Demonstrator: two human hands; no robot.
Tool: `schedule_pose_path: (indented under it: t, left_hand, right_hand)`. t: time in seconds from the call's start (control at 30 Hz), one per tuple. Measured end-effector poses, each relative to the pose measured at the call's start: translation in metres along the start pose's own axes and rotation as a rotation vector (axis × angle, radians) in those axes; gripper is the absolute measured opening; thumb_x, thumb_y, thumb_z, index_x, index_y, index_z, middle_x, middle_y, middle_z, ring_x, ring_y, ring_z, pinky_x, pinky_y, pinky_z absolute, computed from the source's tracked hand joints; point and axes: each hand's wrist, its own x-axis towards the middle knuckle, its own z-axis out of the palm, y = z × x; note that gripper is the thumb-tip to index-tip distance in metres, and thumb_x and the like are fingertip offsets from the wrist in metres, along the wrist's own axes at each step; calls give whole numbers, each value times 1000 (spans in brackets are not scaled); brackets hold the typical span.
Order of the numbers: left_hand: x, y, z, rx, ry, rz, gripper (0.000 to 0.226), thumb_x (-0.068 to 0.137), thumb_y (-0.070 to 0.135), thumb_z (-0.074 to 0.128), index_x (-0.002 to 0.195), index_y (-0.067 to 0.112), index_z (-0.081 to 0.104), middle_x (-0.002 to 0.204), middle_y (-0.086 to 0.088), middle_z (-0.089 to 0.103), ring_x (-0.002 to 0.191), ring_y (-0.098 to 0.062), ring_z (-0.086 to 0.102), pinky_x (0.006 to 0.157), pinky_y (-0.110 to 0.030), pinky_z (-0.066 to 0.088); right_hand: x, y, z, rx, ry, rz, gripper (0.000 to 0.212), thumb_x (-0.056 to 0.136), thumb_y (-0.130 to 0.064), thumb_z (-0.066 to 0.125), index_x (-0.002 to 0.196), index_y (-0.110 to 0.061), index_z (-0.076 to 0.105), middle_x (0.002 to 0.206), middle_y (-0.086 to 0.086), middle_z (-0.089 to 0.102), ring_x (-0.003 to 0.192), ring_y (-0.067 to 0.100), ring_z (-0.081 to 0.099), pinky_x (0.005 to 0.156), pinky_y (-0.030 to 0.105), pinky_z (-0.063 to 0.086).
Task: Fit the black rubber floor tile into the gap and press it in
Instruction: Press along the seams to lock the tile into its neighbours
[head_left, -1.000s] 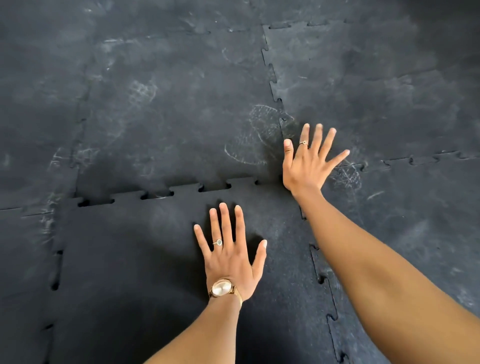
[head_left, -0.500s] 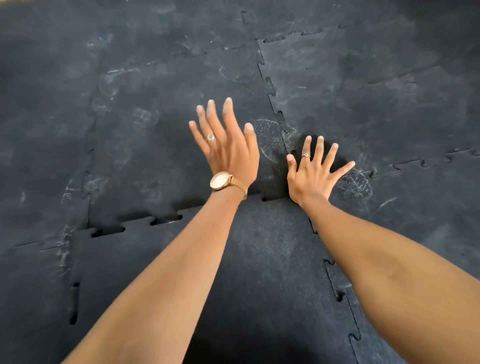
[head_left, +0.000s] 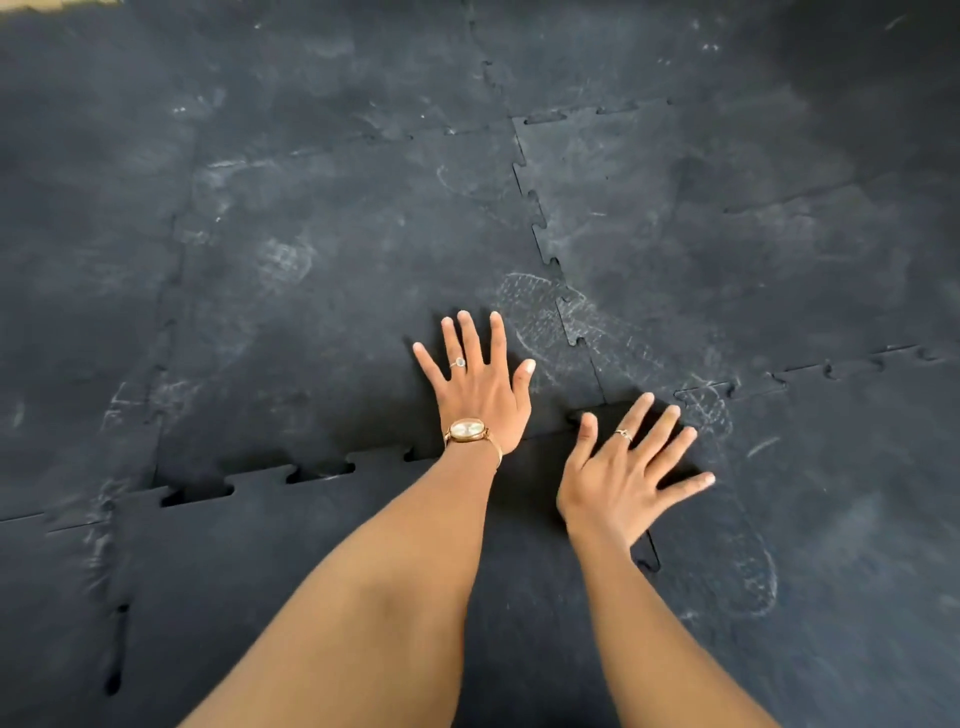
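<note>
Across the whole floor I see interlocking black rubber mats (head_left: 322, 291); the tile being fitted (head_left: 291, 587) fills the gap from 6 to 9 o'clock, its far seam (head_left: 260, 480) gapped and unseated. I judge it heavy, grippy and flexible, best pressed along its toothed edges. My left hand (head_left: 480, 392) is spread flat just past that seam; my right hand (head_left: 626, 467), fingers splayed and empty, sits on the tile's corner at 3 o'clock.
</note>
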Motion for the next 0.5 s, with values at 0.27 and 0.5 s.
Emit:
schedule_pose_path:
  t: [0.27, 0.5]
  left_hand:
    - [-3, -92, -48, -181, 371, 56, 65, 100, 51, 21, 148, 11, 37, 151, -17, 40, 142, -35, 33, 118, -48, 19]
    - [-15, -108, -11, -52, 82, -91, 73, 97, 58, 15, 157, 17, 2, 162, -20, -3, 150, -34, -7, 120, -56, -2]
  right_hand:
    - [1, -1, 2, -25, 9, 17, 70, 98, -57, 9, 156, -19, 4, 164, 10, 4, 149, 33, -5, 111, 70, -3]
    - [-6, 2, 3, 32, 72, 37, 69, 101, -49, 29, 155, -12, 9, 163, 11, 6, 150, 31, -1, 110, 73, 1]
